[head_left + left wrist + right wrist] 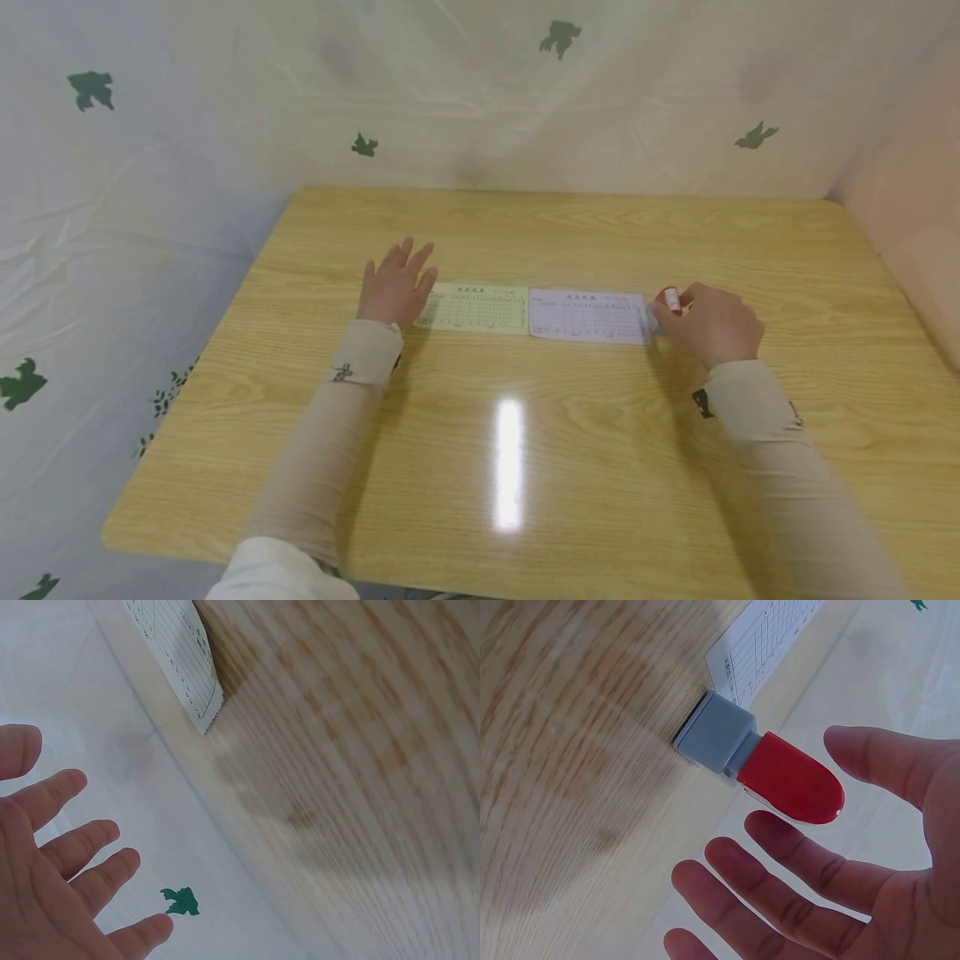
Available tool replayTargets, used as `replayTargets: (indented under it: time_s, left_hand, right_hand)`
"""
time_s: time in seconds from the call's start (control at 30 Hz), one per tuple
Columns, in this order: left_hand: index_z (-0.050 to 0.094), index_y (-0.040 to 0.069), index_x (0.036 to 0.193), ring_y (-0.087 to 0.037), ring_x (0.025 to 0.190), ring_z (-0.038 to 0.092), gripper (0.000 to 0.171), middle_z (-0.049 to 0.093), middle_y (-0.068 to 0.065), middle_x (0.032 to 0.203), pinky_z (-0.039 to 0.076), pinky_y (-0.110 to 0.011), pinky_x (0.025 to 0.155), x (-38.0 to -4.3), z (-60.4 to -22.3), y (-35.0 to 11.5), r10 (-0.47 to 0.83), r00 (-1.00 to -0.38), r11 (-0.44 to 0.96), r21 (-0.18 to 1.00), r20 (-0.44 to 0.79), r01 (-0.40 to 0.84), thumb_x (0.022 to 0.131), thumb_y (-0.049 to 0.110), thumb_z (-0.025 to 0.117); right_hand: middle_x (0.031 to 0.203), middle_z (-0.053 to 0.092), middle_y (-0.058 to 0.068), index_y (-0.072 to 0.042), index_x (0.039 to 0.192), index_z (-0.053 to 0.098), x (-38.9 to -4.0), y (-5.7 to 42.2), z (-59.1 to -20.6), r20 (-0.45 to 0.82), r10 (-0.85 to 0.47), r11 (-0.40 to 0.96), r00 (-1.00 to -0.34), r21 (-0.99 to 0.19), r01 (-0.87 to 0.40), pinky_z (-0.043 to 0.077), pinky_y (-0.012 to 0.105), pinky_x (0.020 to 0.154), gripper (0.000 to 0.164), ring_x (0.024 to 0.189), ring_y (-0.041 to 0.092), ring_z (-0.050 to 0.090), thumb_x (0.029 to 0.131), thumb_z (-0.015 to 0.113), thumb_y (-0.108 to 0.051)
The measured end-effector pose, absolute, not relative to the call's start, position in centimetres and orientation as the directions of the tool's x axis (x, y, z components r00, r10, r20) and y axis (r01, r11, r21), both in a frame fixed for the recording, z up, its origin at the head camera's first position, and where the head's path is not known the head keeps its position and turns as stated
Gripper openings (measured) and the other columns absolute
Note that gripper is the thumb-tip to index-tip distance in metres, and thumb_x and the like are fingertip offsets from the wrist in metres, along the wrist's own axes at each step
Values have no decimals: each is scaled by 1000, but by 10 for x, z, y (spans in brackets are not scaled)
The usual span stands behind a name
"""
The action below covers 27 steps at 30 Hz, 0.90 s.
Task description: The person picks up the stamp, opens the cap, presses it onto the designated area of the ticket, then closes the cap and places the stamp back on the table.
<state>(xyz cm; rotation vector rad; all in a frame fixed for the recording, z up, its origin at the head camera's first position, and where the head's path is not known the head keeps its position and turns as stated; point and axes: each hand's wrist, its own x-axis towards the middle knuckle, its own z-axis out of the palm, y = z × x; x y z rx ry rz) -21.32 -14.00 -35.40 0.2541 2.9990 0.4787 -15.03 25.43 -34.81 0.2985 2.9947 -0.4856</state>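
Note:
A stamp with a red handle and grey square base stands at the right end of a pale lavender printed slip. Around its handle, my right hand has thumb and fingers spread, with a small gap to the handle in the right wrist view. A pale yellow printed slip lies end to end with the lavender one, to its left. My left hand is stretched out flat with fingers apart, at the yellow slip's left end; the head view does not show whether it touches the paper.
Both slips lie on a light wood-grain table, which carries a bright light reflection. Behind and to the left hangs a whitish sheet with green bird shapes. The table's far edge runs beyond the hands.

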Motion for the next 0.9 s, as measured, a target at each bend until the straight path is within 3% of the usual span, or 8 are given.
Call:
replayTargets:
  time_s: [0.9]
  left_hand:
    - [24,20,163,-32,155,11,56,12,-11,170,5,-60,123,-212,-353,-140,186,-980,934,324,-69,154,112,40,31]
  right_hand:
    - [97,64,28,6,115,62,-150,251,-348,-108,173,935,-979,-295,198,42,42,57,57,71,35,51,98,59,-48]
